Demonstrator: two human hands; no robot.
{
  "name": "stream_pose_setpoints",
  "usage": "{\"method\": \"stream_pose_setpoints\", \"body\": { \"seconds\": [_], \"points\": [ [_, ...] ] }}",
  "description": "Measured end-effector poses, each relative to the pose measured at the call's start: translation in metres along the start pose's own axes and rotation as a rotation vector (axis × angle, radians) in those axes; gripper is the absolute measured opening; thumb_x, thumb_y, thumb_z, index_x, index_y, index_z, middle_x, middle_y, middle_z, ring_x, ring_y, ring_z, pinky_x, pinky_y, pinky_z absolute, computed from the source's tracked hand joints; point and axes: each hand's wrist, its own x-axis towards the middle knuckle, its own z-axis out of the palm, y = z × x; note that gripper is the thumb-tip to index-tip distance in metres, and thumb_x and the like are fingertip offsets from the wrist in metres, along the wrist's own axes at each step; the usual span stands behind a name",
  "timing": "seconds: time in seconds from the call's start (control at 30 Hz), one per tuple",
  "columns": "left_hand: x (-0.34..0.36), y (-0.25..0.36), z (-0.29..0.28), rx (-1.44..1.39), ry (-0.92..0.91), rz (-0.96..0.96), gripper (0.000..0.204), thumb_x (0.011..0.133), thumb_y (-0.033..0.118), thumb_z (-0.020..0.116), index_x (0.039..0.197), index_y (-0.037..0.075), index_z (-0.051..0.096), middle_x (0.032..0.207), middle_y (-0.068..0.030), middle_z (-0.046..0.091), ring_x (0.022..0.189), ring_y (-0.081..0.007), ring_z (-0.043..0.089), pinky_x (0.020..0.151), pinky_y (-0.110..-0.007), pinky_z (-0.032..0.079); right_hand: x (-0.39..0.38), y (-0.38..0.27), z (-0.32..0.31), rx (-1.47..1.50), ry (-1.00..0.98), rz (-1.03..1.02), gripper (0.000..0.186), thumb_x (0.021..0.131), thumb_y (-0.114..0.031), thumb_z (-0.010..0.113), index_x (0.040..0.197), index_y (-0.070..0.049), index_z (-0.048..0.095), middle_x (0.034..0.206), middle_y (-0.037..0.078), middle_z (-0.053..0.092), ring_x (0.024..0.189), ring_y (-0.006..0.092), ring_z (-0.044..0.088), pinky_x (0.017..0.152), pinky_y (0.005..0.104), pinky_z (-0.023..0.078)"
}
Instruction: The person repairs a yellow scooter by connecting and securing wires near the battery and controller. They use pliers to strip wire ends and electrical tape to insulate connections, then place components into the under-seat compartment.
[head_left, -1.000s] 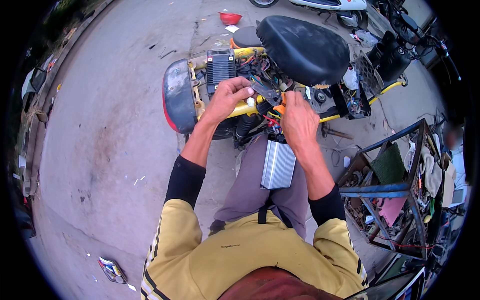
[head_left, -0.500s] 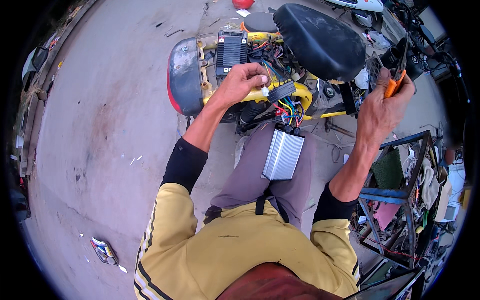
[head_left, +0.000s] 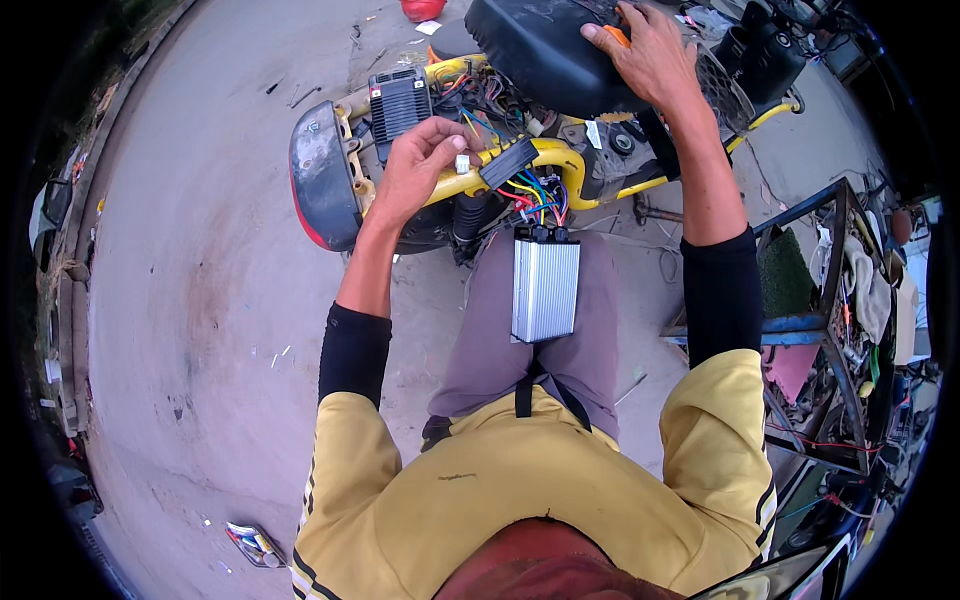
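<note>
My left hand point(head_left: 420, 165) is closed by the yellow frame tube point(head_left: 555, 152) of a scooter, with a small white plug connector point(head_left: 462, 162) at its thumb and fingertips. At the far side, my right hand point(head_left: 655, 60) lies over the black seat point(head_left: 545, 55), closed around orange-handled pliers point(head_left: 617, 36); their jaws are hard to make out against the seat. A silver finned controller box point(head_left: 546, 290) rests on my thighs. Its coloured wires point(head_left: 540, 195) run up to the scooter under a black pad point(head_left: 508, 163) on the tube.
A black finned box point(head_left: 400, 105) sits in the scooter's rear, beside the dark tail piece point(head_left: 328, 175). On the right stands a metal-framed rack point(head_left: 840, 330) full of scraps. A small tray of odds and ends point(head_left: 255, 545) lies on the floor at lower left.
My right hand has swung left and forward with the pliers, from beside the seat to over it. My left hand still has the white connector. The whole view has shifted somewhat.
</note>
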Motion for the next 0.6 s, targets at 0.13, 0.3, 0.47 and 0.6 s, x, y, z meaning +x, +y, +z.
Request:
{"method": "stream_pose_setpoints", "body": {
  "seconds": [0.13, 0.3, 0.47, 0.6],
  "points": [
    [-0.014, 0.012, 0.014, 0.356, 0.077, 0.029, 0.016, 0.112, 0.010, 0.062, 0.119, 0.000, 0.071, 0.112, -0.0072, 0.077, 0.083, -0.0086, 0.067, 0.073, -0.027, 0.056, -0.045, -0.033, -0.053, 0.491, 0.302, 0.034, 0.037, 0.096, -0.032, 0.083, 0.125, -0.009, 0.077, 0.130, 0.013, 0.069, 0.124, 0.0344, 0.066, 0.101, 0.0458, 0.055],
    [-0.016, 0.014, 0.020, 0.474, 0.097, 0.244, 0.009, 0.106, 0.001, 0.068, 0.113, -0.002, 0.071, 0.127, -0.0062, 0.064, 0.075, -0.0057, 0.059, 0.066, -0.024, 0.049, -0.145, -0.090, -0.085, 0.973, -0.168, 0.193, 0.016, 0.096, 0.000, 0.076, 0.112, -0.003, 0.076, 0.105, 0.012, 0.072, 0.092, 0.0291, 0.074, 0.080, 0.0390, 0.058],
    [-0.021, 0.018, 0.021, 0.700, 0.169, 0.335, 0.007, 0.103, 0.000, 0.071, 0.109, -0.002, 0.072, 0.113, -0.0050, 0.066, 0.083, -0.0080, 0.063, 0.072, -0.026, 0.051, -0.196, -0.130, -0.057, 0.924, -0.320, 0.024, 0.023, 0.091, -0.007, 0.081, 0.115, -0.006, 0.078, 0.113, 0.006, 0.073, 0.108, 0.0300, 0.069, 0.090, 0.0429, 0.054],
    [-0.026, 0.027, 0.028, 0.722, 0.209, 0.326, 0.009, 0.103, 0.000, 0.071, 0.111, -0.002, 0.073, 0.099, -0.0034, 0.069, 0.082, -0.0100, 0.065, 0.074, -0.028, 0.054, -0.200, -0.147, -0.053, 0.729, -0.370, -0.180, 0.028, 0.088, -0.013, 0.083, 0.115, -0.011, 0.081, 0.118, 0.002, 0.074, 0.120, 0.0247, 0.062, 0.097, 0.0437, 0.048]
  ]
}}
